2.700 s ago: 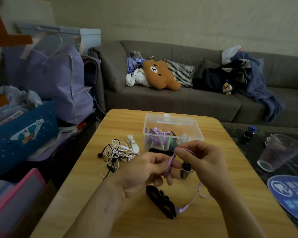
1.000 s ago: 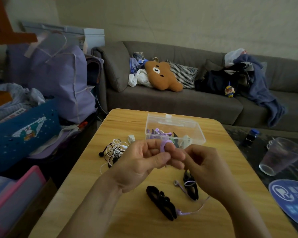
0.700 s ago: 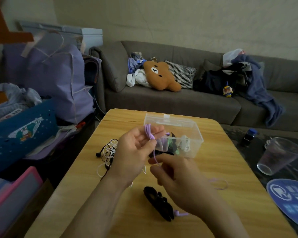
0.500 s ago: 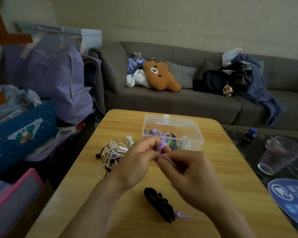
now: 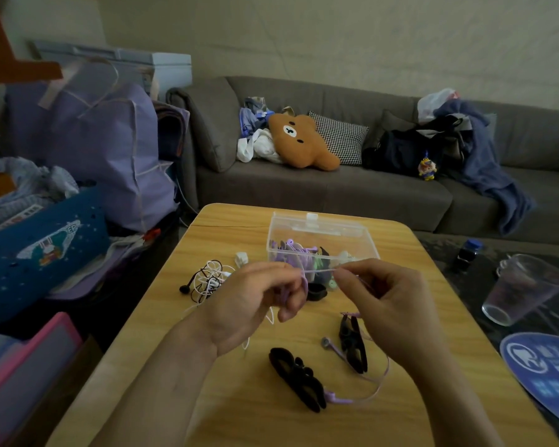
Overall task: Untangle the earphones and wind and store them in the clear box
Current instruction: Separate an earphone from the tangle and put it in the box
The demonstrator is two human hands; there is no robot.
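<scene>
My left hand (image 5: pixel 255 304) holds purple cable coiled round its fingers, just in front of the clear box (image 5: pixel 323 235). My right hand (image 5: pixel 388 301) pinches the same purple earphone cable (image 5: pixel 380 387), a short stretch pulled taut between the hands. The rest of the cable trails down over the wooden table (image 5: pixel 226 398), past a purple earbud (image 5: pixel 326 341), to its plug beside a black clip (image 5: pixel 299 379). A tangle of black and white earphones (image 5: pixel 207 279) lies left of my hands. The box holds wound purple and green earphones.
A second black clip (image 5: pixel 354 345) lies under my right hand. A small white adapter (image 5: pixel 241 258) sits left of the box. A clear plastic cup (image 5: pixel 523 288) and a blue round fan (image 5: pixel 542 372) lie on the dark table to the right. Bags crowd the left side.
My hands have drawn apart and pulled a short length of purple cable taut between them. The black clip and earbud under my right hand show again.
</scene>
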